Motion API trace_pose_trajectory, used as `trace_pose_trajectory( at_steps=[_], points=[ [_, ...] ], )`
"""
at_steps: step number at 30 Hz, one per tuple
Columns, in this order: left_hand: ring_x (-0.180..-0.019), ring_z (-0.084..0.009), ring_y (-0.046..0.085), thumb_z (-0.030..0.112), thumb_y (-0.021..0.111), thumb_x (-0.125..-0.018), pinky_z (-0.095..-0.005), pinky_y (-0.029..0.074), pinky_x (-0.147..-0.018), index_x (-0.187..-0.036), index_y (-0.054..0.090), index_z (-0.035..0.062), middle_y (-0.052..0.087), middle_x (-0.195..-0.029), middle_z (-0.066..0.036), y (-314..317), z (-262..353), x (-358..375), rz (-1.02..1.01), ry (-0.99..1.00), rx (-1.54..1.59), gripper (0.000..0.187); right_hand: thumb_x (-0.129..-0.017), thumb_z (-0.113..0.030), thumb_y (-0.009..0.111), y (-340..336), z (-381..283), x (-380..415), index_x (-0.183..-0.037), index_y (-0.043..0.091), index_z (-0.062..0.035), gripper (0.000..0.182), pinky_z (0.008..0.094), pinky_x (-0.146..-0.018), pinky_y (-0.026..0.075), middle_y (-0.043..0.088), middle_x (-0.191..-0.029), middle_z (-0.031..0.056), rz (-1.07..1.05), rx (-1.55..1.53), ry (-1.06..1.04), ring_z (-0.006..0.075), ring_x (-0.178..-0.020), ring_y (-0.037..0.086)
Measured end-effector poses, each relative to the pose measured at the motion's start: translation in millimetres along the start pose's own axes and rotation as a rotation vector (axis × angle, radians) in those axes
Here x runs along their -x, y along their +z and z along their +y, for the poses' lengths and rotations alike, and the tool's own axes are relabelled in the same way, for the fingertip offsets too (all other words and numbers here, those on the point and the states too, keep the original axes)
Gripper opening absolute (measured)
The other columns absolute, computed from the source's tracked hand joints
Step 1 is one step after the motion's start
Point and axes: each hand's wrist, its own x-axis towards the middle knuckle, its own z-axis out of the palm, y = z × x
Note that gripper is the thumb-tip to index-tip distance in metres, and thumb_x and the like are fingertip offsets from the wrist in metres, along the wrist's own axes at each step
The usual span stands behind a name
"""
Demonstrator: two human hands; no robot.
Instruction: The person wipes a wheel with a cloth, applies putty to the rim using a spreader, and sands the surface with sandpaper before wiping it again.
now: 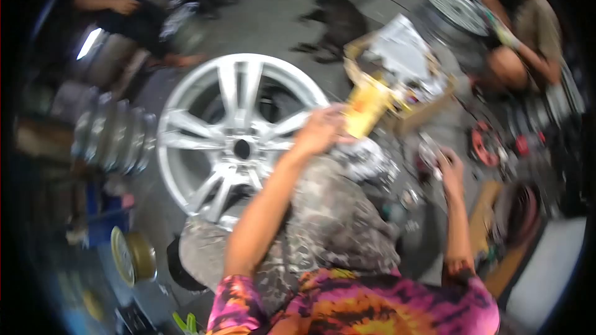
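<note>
My left hand [321, 130] reaches over the right edge of a large silver alloy wheel rim [239, 80] and grips a flat yellow packet [367, 107] with reddish print. The rim lies face up in front of my legs. My right hand [451, 166] is off to the right, its fingers closed around a small whitish, see-through thing, too blurred to name. Crumpled silvery-white material [371, 160] lies between my hands, just below the packet.
An open cardboard box [410, 125] with white paper and clutter stands past the packet. A dark dog [338, 22] lies on the floor. One person [537, 31] works at another rim [456, 9]; another person's arm [105, 4] shows at upper left. Stacked rims [115, 133] stand left.
</note>
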Motion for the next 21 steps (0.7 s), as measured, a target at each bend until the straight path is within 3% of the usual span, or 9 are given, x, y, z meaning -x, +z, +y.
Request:
trace_pose_trajectory(
  at_steps=[1, 3, 5, 6, 8, 11, 13, 18, 21],
  points=[
    [-0.096, -0.0288, 0.070, 0.001, 0.049, -0.095, -0.0369, 0.063, -0.084, -0.134, 0.046, -0.0131, 0.065, -0.113, -0.023, 6, 18, 12, -0.038, -0.008, -0.063, 0.041, -0.092, -0.021, 0.067, -3, 7, -8, -0.105, 0.070, 0.0004, 0.025, 0.0274, -0.070, 0.047, 0.067, -0.084, 0.0040, 0.061, 0.057, 0.025, 0.0115, -0.076, 0.058],
    [-0.101, -0.0270, 0.070, 0.004, 0.052, -0.097, -0.0347, 0.061, -0.086, -0.134, 0.049, -0.0132, 0.065, -0.117, -0.023, 8, 14, 11, 0.013, -0.022, -0.073, 0.041, -0.086, -0.017, 0.070, -18, 36, -28, -0.097, 0.071, 0.0011, 0.021, 0.0334, -0.073, 0.051, 0.072, -0.085, 0.0131, 0.183, 0.365, -0.218, 0.0183, -0.077, 0.067],
    [-0.101, -0.0277, 0.070, 0.005, 0.053, -0.098, -0.0356, 0.061, -0.088, -0.132, 0.050, -0.0127, 0.065, -0.117, -0.022, 9, 17, 13, 0.012, -0.044, -0.011, 0.038, -0.083, -0.017, 0.070, -23, 24, -29, -0.095, 0.073, 0.0002, 0.021, 0.0362, -0.076, 0.053, 0.072, -0.087, 0.0187, 0.214, 0.500, -0.087, 0.0268, -0.082, 0.071],
    [-0.100, -0.0276, 0.070, 0.005, 0.053, -0.098, -0.0353, 0.060, -0.088, -0.131, 0.051, -0.0126, 0.066, -0.117, -0.022, 8, 15, 12, 0.004, -0.058, 0.008, 0.037, -0.083, -0.017, 0.070, -28, 28, -31, -0.095, 0.073, 0.0002, 0.021, 0.0362, -0.076, 0.053, 0.072, -0.087, 0.0187, 0.219, 0.511, -0.076, 0.0268, -0.082, 0.071],
    [-0.100, -0.0274, 0.070, 0.005, 0.053, -0.098, -0.0350, 0.060, -0.088, -0.130, 0.051, -0.0125, 0.066, -0.116, -0.022, 4, 14, 11, 0.002, -0.073, 0.027, 0.037, -0.082, -0.018, 0.069, -28, 49, -41, -0.096, 0.075, -0.0023, 0.022, 0.0415, -0.078, 0.053, 0.071, -0.089, 0.0213, 0.139, 0.586, -0.095, 0.0355, -0.087, 0.070],
    [-0.097, -0.0264, 0.071, 0.004, 0.052, -0.098, -0.0338, 0.060, -0.087, -0.129, 0.051, -0.0133, 0.067, -0.114, -0.022, 6, 14, 11, 0.017, -0.099, 0.035, 0.036, -0.079, -0.015, 0.072, -24, 96, -57, -0.094, 0.075, -0.0003, 0.021, 0.0422, -0.071, 0.052, 0.070, -0.083, 0.0223, 0.199, 0.793, -0.166, 0.0353, -0.078, 0.069],
    [-0.095, -0.0254, 0.072, 0.003, 0.051, -0.098, -0.0321, 0.060, -0.086, -0.129, 0.050, -0.0146, 0.067, -0.112, -0.022, 5, 14, 10, 0.010, -0.105, 0.021, 0.036, -0.081, -0.017, 0.070, -20, 108, -64, -0.095, 0.075, -0.0014, 0.021, 0.0453, -0.072, 0.052, 0.069, -0.084, 0.0245, 0.178, 0.813, -0.150, 0.0401, -0.081, 0.068],
    [-0.090, -0.0228, 0.072, 0.004, 0.051, -0.098, -0.0277, 0.058, -0.082, -0.129, 0.050, -0.0152, 0.068, -0.111, -0.022, 6, 12, 7, -0.013, -0.115, 0.038, 0.036, -0.084, -0.024, 0.069, 1, 120, -78, -0.093, 0.076, -0.0047, 0.023, 0.0505, -0.077, 0.053, 0.069, -0.088, 0.0257, 0.228, 1.009, 0.053, 0.0427, -0.085, 0.067],
    [-0.089, -0.0221, 0.072, 0.004, 0.051, -0.098, -0.0271, 0.058, -0.081, -0.128, 0.051, -0.0154, 0.068, -0.111, -0.021, 6, 13, 6, -0.004, -0.119, 0.010, 0.036, -0.087, -0.028, 0.068, 14, 135, -87, -0.090, 0.075, -0.0019, 0.027, 0.0496, -0.077, 0.055, 0.070, -0.088, 0.0254, 0.227, 1.007, 0.076, 0.0435, -0.084, 0.069]
  ],
)
